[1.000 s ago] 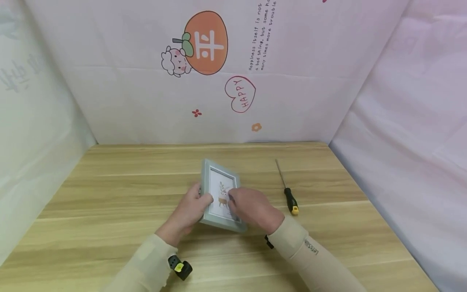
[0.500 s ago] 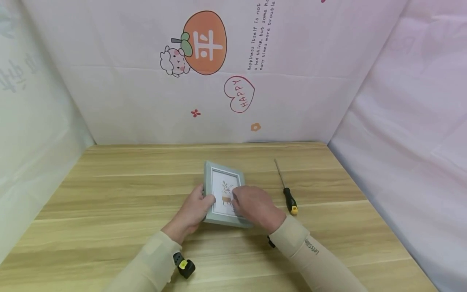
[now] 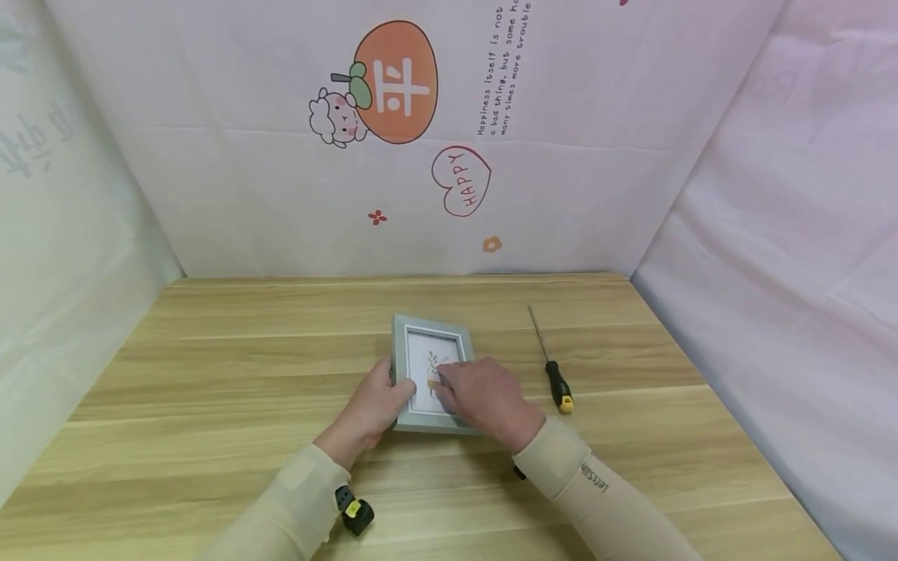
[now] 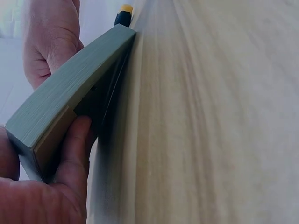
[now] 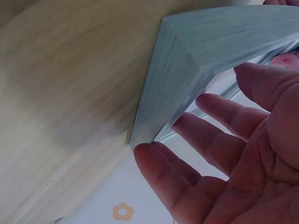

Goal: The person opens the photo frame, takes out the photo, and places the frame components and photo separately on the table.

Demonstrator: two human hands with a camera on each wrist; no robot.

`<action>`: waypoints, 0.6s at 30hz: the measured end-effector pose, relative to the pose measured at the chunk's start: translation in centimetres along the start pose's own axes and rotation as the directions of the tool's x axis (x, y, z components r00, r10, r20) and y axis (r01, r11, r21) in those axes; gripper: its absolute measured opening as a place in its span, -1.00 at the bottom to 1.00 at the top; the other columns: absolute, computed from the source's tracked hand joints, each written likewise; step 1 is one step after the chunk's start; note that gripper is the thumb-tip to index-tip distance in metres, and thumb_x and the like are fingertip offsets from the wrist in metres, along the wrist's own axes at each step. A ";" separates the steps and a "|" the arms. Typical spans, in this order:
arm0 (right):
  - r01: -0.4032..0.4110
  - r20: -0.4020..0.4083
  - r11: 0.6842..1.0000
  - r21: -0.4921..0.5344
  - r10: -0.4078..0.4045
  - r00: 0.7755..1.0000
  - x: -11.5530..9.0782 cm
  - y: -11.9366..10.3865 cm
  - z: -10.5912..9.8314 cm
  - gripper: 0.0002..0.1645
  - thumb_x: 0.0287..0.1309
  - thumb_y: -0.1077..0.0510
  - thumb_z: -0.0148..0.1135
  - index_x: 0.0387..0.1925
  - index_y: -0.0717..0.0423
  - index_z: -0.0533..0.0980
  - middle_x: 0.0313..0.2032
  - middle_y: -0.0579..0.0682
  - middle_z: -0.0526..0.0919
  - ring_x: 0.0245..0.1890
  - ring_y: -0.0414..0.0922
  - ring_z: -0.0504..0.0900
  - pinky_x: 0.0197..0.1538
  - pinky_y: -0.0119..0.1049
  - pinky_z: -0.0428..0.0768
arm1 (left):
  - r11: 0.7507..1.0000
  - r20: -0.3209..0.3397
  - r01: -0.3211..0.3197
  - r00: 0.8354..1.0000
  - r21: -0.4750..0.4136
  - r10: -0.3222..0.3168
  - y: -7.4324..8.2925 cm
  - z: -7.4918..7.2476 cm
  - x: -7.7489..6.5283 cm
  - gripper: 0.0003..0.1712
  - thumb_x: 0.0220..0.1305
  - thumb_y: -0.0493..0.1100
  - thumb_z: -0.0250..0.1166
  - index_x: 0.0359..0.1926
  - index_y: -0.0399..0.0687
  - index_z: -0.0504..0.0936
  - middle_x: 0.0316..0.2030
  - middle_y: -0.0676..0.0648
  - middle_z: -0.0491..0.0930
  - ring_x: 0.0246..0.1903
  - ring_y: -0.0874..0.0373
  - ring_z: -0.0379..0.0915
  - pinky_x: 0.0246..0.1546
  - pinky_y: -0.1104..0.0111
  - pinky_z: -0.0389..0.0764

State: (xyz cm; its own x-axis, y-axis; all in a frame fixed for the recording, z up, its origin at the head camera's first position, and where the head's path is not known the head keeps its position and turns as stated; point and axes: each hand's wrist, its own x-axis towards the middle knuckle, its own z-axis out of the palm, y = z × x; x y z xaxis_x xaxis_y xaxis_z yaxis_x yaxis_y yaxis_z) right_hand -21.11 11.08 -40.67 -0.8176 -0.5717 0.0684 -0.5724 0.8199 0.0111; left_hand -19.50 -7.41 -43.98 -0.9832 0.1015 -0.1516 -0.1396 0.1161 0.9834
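A grey-green picture frame (image 3: 429, 423), holding a print of a potted plant (image 3: 423, 362), is tilted face up above the wooden table. My left hand (image 3: 374, 401) grips its left side, thumb on the front border and fingers behind, against the back (image 4: 56, 137) in the left wrist view. My right hand (image 3: 487, 393) lies over the lower right part of the front, with loosely bent fingers. In the right wrist view its fingertips (image 5: 147, 154) touch or nearly touch the border (image 5: 175, 84); no clear grip shows. This hand hides part of the print.
A screwdriver (image 3: 559, 387) with a black and yellow handle lies on the table (image 3: 231, 374) to the right of the frame, shaft pointing away. White printed cloth (image 3: 281, 195) walls stand at the back and both sides.
The picture frame has swung from a steep tilt to a flatter one, its face turned more upward, and shifted slightly right with the left hand. The right hand stays over the print.
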 end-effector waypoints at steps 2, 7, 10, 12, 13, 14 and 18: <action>-0.009 0.021 1.000 -0.011 0.009 1.000 0.0 -0.1 0.1 -0.58 0.41 -0.18 -0.06 -0.52 -0.06 0.32 -0.69 -0.17 0.34 -0.68 -0.18 0.28 -0.50 -0.25 0.37 | 1.000 0.002 -0.001 1.000 0.014 0.001 -0.1 0.0 0.0 -0.37 0.21 -0.28 0.06 0.33 -0.24 0.22 0.12 -0.27 0.47 -0.11 0.02 0.56 -0.16 0.21 0.65; -0.070 0.075 0.997 -0.019 0.071 0.995 0.1 -0.4 0.2 -0.60 0.37 -0.21 -0.02 -0.49 -0.08 0.35 -0.68 -0.15 0.37 -0.61 -0.08 0.33 -0.60 -0.20 0.36 | 0.996 -0.005 -0.007 1.000 0.085 0.008 0.1 0.0 -0.2 -0.39 0.20 -0.26 0.09 0.29 -0.28 0.26 0.04 -0.26 0.53 -0.17 0.04 0.58 -0.21 0.22 0.65; -0.092 0.079 0.995 -0.026 0.093 0.992 0.0 -0.6 0.1 -0.61 0.35 -0.20 0.03 -0.49 -0.07 0.36 -0.68 -0.14 0.38 -0.57 -0.04 0.34 -0.66 -0.20 0.33 | 0.990 -0.020 -0.004 1.000 0.142 0.007 0.2 0.1 -0.3 -0.40 0.20 -0.23 0.11 0.27 -0.27 0.29 0.02 -0.24 0.55 -0.17 0.06 0.57 -0.18 0.21 0.64; -0.101 0.079 0.995 -0.026 0.103 0.992 0.0 -0.7 0.2 -0.61 0.33 -0.20 0.05 -0.50 -0.07 0.38 -0.67 -0.14 0.39 -0.56 -0.04 0.35 -0.67 -0.20 0.33 | 0.983 -0.029 -0.001 1.000 0.181 0.006 0.3 0.1 -0.5 -0.40 0.21 -0.21 0.12 0.28 -0.26 0.29 0.02 -0.22 0.55 -0.15 0.07 0.56 -0.15 0.20 0.62; -0.107 0.080 0.994 -0.024 0.109 0.991 0.1 -0.8 0.2 -0.62 0.33 -0.21 0.06 -0.49 -0.08 0.38 -0.66 -0.13 0.40 -0.55 -0.04 0.34 -0.67 -0.20 0.33 | 0.980 -0.033 0.000 0.999 0.201 0.007 0.4 0.1 -0.5 -0.39 0.21 -0.19 0.12 0.29 -0.25 0.29 0.02 -0.21 0.55 -0.15 0.07 0.55 -0.13 0.19 0.62; -0.113 0.082 0.993 -0.022 0.114 0.990 0.1 -0.8 0.2 -0.62 0.33 -0.21 0.06 -0.49 -0.08 0.40 -0.66 -0.13 0.41 -0.55 -0.04 0.34 -0.67 -0.20 0.33 | 0.975 -0.037 -0.002 0.999 0.221 0.010 0.4 0.1 -0.5 -0.38 0.21 -0.18 0.13 0.29 -0.26 0.29 0.02 -0.21 0.55 -0.14 0.08 0.54 -0.11 0.18 0.61; -0.119 0.090 0.993 -0.026 0.121 0.989 0.2 -0.9 0.1 -0.63 0.32 -0.21 0.07 -0.46 -0.08 0.45 -0.65 -0.12 0.41 -0.54 -0.03 0.35 -0.66 -0.19 0.33 | 0.957 -0.046 -0.010 0.999 0.288 0.025 0.4 0.2 -0.7 -0.37 0.22 -0.13 0.16 0.29 -0.25 0.31 0.03 -0.19 0.56 -0.14 0.09 0.53 -0.09 0.16 0.60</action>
State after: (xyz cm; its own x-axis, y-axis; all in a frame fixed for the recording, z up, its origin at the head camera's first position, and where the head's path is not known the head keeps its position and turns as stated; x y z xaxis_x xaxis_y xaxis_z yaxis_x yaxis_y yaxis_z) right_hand -20.74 10.19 -40.78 -0.8831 -0.4687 -0.0213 -0.4692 0.8826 0.0292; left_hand -18.81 -7.27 -43.45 -0.9907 0.0588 -0.1224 -0.0895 0.3951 0.9143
